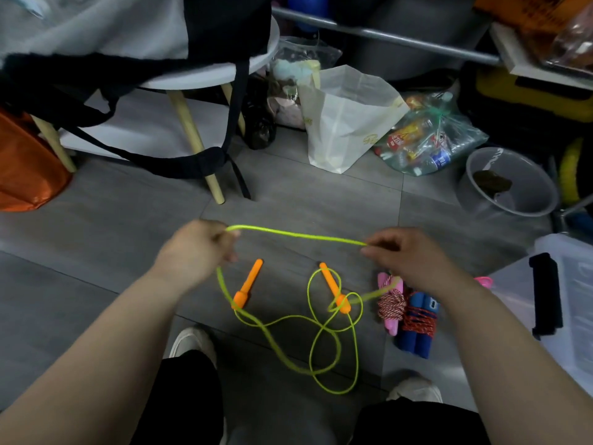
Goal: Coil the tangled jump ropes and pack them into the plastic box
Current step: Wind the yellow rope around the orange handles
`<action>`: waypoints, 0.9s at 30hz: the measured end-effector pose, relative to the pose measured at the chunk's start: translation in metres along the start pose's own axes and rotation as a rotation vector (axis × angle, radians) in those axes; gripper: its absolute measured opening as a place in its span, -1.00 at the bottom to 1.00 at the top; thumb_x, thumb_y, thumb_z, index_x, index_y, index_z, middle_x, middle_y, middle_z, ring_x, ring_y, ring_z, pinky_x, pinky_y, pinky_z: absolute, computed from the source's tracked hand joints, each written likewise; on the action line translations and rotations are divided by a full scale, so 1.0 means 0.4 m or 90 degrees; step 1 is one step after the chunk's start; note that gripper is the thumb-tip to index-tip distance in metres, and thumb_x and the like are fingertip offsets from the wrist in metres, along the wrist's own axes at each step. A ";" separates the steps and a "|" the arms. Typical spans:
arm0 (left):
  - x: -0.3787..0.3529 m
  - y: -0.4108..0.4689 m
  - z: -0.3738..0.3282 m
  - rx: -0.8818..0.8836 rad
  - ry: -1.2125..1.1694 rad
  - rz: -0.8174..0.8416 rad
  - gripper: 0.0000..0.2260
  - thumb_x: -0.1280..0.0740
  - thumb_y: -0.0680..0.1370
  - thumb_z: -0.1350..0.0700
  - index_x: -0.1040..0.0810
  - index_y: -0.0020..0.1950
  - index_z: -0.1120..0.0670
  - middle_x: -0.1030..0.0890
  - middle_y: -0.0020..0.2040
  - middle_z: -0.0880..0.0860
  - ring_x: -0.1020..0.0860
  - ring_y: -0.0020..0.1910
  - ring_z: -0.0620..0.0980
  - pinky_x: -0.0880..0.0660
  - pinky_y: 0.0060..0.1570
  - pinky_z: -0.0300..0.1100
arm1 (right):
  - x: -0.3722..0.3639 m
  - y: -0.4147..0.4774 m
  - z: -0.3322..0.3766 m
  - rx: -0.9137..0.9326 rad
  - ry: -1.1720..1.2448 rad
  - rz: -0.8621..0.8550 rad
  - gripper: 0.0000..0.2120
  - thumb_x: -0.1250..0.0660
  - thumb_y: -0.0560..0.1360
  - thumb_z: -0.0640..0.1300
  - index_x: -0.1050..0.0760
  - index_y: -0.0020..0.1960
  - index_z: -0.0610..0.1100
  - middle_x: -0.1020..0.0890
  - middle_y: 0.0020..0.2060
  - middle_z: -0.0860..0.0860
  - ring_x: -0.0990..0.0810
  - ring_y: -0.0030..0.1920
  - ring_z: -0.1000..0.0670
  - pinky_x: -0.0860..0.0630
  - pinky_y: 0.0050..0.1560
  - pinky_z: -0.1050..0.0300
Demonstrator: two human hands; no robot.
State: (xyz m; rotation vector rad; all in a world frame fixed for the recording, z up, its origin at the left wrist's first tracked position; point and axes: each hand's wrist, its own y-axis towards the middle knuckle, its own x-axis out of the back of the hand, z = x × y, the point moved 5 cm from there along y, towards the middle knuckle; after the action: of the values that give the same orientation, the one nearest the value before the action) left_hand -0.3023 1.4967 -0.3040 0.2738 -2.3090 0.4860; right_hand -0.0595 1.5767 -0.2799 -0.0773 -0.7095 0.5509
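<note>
The left hand [195, 252] is pinching the green rope [298, 234] between curled fingers and thumb. The right hand [414, 255] is pinching the same rope with its fingertips, so a stretch of it is hanging taut between them above the floor [128, 226]. The rest of that rope is lying in loose crossing loops below the hands, with both orange handles [248, 284] resting on the tiles. This rope is looking barely begun: no coil is showing in either hand yet.

Just to the right, partly under the right wrist, a pink-handled rope [390, 303] and a blue-handled rope [417, 326] are lying side by side and touching. Each is wound round its own handles, which reads as coiled and waiting to be packed. The plastic box [577, 332] is sitting near them at the right edge; whether anything is lying inside it I cannot tell.

As for writing, a pale bag [346, 123] is carrying a faint gold mark and the bottles in the clear bag [430, 139] are showing red labels, all too small to read
</note>
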 end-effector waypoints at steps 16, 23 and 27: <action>-0.107 -0.041 -0.084 -0.170 -0.067 0.078 -0.75 -0.24 0.43 -0.05 -0.45 -0.45 -0.06 -0.47 -0.53 -0.08 -0.42 -0.45 -0.18 -0.30 -0.35 -0.23 | -0.073 -0.018 0.062 0.027 0.113 0.080 -0.90 -0.33 0.44 -0.30 -0.60 -0.10 -0.29 -0.46 -0.55 0.15 -0.39 -0.56 0.28 -0.28 -0.47 0.50; 0.115 0.002 0.083 0.139 -0.096 -0.302 -0.68 -0.28 0.48 0.32 -0.51 0.23 0.18 -0.56 0.16 0.18 -0.57 0.02 0.03 -0.42 -0.01 -0.36 | 0.070 -0.002 -0.055 -0.056 0.063 -0.089 -0.95 -0.34 0.44 -0.28 -0.57 -0.13 -0.20 -0.56 -0.33 0.02 -0.47 -0.44 0.32 -0.34 -0.36 0.55; 0.001 -0.009 -0.024 -0.061 0.017 -0.067 -0.36 -0.35 0.41 0.32 -0.23 0.44 0.04 -0.34 0.40 0.04 -0.29 0.39 0.00 -0.18 0.31 -0.29 | 0.024 -0.002 -0.014 -0.018 0.050 -0.041 -0.91 -0.35 0.43 -0.26 -0.60 -0.08 -0.23 -0.54 -0.36 0.09 -0.45 -0.46 0.39 -0.34 -0.35 0.56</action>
State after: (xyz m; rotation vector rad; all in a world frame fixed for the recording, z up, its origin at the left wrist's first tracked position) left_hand -0.2952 1.4975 -0.2964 0.3378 -2.2715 0.3231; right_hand -0.0497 1.5815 -0.2783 -0.1015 -0.6407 0.4735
